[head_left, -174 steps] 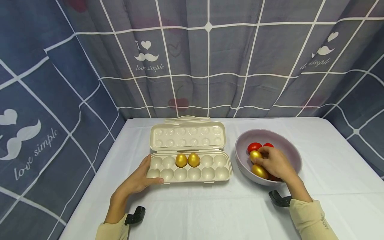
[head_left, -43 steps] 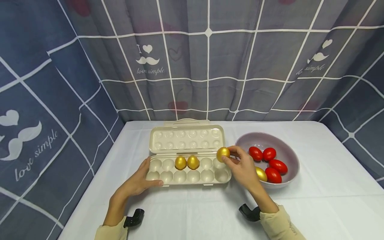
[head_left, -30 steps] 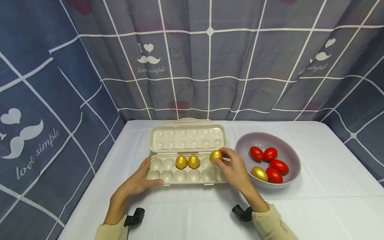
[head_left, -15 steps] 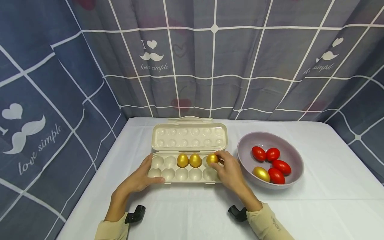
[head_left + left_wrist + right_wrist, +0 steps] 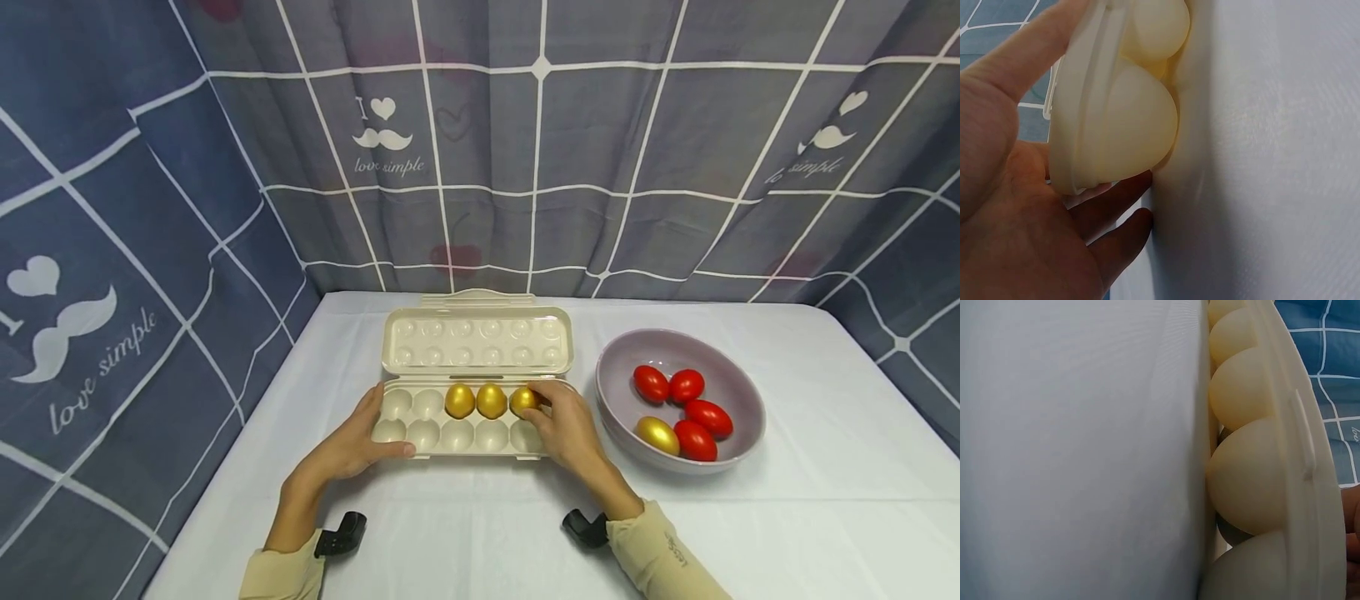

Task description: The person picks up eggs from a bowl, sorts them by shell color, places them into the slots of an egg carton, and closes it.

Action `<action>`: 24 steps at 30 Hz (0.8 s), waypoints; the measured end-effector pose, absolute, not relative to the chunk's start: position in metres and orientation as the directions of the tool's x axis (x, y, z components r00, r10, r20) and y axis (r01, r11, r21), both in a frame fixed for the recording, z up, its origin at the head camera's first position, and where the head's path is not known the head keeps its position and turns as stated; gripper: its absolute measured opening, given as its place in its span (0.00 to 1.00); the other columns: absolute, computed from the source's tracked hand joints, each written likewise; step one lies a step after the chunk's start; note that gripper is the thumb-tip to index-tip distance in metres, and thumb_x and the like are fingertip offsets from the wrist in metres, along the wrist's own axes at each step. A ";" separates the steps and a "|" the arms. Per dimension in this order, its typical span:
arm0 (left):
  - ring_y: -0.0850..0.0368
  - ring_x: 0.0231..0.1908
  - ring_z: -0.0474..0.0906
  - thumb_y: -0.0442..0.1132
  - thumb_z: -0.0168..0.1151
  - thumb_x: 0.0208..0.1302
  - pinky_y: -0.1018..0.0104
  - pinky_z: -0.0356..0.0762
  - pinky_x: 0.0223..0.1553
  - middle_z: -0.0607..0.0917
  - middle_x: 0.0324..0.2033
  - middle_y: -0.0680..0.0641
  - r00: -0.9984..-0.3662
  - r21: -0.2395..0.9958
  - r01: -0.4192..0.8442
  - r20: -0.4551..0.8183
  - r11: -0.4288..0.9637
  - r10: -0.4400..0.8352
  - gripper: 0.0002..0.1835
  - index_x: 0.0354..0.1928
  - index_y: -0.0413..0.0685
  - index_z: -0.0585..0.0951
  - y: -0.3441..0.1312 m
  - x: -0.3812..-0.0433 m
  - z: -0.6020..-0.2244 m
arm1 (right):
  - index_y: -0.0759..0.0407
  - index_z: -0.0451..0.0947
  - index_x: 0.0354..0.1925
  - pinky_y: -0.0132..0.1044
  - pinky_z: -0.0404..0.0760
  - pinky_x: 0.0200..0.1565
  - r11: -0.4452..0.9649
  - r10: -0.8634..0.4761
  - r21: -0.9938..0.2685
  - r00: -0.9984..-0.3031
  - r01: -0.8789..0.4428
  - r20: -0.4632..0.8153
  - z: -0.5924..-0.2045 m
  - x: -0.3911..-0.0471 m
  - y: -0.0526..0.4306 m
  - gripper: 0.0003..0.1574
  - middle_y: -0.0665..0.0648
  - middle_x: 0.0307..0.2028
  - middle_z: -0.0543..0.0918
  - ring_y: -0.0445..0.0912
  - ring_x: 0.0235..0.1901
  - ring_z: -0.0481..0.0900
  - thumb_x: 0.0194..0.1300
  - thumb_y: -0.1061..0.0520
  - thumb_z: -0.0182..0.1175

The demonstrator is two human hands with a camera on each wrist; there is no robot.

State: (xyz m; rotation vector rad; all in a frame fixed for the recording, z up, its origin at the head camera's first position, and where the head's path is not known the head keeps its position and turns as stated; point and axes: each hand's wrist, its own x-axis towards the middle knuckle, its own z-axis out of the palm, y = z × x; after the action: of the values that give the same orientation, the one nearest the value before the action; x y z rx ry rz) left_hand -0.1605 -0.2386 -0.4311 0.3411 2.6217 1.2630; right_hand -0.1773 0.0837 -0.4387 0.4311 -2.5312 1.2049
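An open cream egg carton (image 5: 472,454) lies on the table, its lid (image 5: 477,337) folded back. My left hand (image 5: 341,443) holds the carton's left end, thumb along the front edge; the left wrist view shows fingers (image 5: 1125,240) around the end's rounded cups (image 5: 1141,122). My right hand (image 5: 572,427) pinches a golden egg (image 5: 522,402) at the back row, just right of two golden eggs (image 5: 460,402) seated side by side. It covers the carton's right end. In the right wrist view only part of the hand (image 5: 1352,528) shows, behind the carton wall (image 5: 1310,487).
To the right, a mauve bowl (image 5: 613,392) holds several red eggs (image 5: 707,418) and one golden egg (image 5: 658,435). White cloth (image 5: 480,533) covers the table. A dark checked curtain (image 5: 487,225) hangs behind and at the sides. Black wrist mounts (image 5: 342,535) sit by both cuffs.
My right hand took a golden egg out of the bowl, carried it left over the carton and lowered it into a back-row cup. My left hand has stayed at the carton's left end.
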 end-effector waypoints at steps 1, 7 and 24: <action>0.34 0.73 0.35 0.49 0.76 0.54 0.35 0.37 0.68 0.40 0.75 0.30 -0.951 0.788 0.116 -0.088 0.604 0.297 0.64 0.76 0.33 0.39 -0.239 -0.161 -0.431 | 0.64 0.84 0.46 0.47 0.78 0.48 0.610 -0.140 -0.688 -0.908 -0.393 0.395 -0.439 -0.178 0.084 0.21 0.57 0.41 0.85 0.51 0.44 0.81 0.52 0.65 0.75; 0.34 0.73 0.35 0.48 0.76 0.53 0.35 0.37 0.68 0.41 0.75 0.31 -0.950 0.799 0.113 -0.087 0.590 0.299 0.64 0.77 0.35 0.39 -0.238 -0.161 -0.431 | 0.64 0.84 0.48 0.48 0.76 0.50 0.631 -0.154 -0.667 -0.907 -0.396 0.393 -0.441 -0.178 0.083 0.21 0.57 0.43 0.86 0.52 0.45 0.80 0.54 0.64 0.74; 0.35 0.74 0.36 0.48 0.76 0.54 0.36 0.38 0.68 0.42 0.75 0.33 -0.949 0.805 0.106 -0.092 0.583 0.301 0.63 0.77 0.38 0.40 -0.237 -0.160 -0.432 | 0.66 0.83 0.50 0.47 0.78 0.49 0.614 -0.143 -0.692 -0.916 -0.380 0.376 -0.440 -0.178 0.085 0.23 0.59 0.43 0.86 0.51 0.44 0.82 0.54 0.64 0.73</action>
State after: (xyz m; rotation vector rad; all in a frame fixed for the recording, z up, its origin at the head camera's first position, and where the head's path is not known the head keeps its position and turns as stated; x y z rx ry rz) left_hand -0.1603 -0.2373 -0.4315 0.3386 2.5950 1.2979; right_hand -0.1777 0.0846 -0.4397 0.4247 -2.5578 1.1942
